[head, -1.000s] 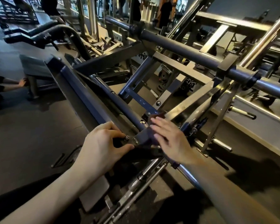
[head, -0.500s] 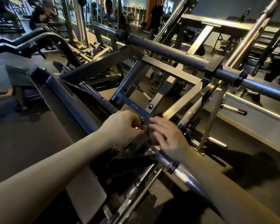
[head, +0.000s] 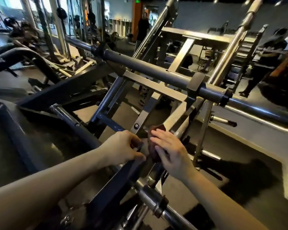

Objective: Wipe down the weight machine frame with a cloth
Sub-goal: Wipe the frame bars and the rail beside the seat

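Note:
The weight machine frame (head: 155,87) fills the middle of the view, made of grey square tubes, dark blue beams and a thick round crossbar. A dark maroon cloth (head: 154,154) lies on a frame joint at centre. My right hand (head: 170,151) presses flat on the cloth with fairly straight fingers, and the cloth's far corner sticks out past the fingertips. My left hand (head: 121,147) curls its fingers and thumb round the edge of a dark frame bar just left of the cloth.
A chrome sleeve bar (head: 156,205) runs out below my hands. Chrome uprights (head: 231,42) rise at right. A black curved machine arm (head: 28,57) stands at left. A person (head: 142,29) stands at the back, another person (head: 266,63) at far right. Dark rubber floor (head: 239,188) lies around.
My view has tipped up and drawn closer to the machine. Both hands slid further up along the frame joint, the right hand carrying the cloth with it.

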The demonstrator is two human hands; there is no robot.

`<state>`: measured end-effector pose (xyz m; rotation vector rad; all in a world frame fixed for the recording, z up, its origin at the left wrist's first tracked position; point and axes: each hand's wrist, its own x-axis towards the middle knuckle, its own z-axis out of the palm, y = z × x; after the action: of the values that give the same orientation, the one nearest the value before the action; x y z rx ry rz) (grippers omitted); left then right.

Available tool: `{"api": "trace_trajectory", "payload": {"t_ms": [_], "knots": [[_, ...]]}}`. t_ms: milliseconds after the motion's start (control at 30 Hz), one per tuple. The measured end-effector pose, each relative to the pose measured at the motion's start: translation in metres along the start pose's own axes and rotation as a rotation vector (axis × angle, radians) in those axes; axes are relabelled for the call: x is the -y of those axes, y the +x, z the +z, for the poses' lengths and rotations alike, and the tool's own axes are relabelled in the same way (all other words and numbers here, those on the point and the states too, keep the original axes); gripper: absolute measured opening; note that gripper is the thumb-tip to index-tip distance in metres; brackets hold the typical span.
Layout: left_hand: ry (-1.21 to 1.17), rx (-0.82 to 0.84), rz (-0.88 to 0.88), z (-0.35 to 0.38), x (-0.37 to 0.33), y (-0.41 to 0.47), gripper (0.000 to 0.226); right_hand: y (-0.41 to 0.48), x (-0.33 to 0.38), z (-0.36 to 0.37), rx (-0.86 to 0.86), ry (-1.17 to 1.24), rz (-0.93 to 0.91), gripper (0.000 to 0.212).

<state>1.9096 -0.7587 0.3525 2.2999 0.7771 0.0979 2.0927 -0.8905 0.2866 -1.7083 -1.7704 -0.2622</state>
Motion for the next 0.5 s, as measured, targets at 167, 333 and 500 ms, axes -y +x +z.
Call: {"api": "trace_trajectory", "payload": {"t_ms": [167, 333, 500], "knots": [[-0.043, 0.029, 0.019, -0.002, -0.009, 0.020, 0.043, 0.050, -0.069, -0.025, -0.197, -0.020, 0.319, 0.033], [-0.078, 0.074, 0.019, -0.006, -0.003, 0.014, 0.031, 0.001, 0.013, 0.016, -0.082, 0.061, 0.060, 0.031], [-0.095, 0.025, 0.048, 0.000, -0.001, 0.027, 0.045, 0.033, -0.048, -0.016, -0.039, -0.003, 0.018, 0.030]]}}
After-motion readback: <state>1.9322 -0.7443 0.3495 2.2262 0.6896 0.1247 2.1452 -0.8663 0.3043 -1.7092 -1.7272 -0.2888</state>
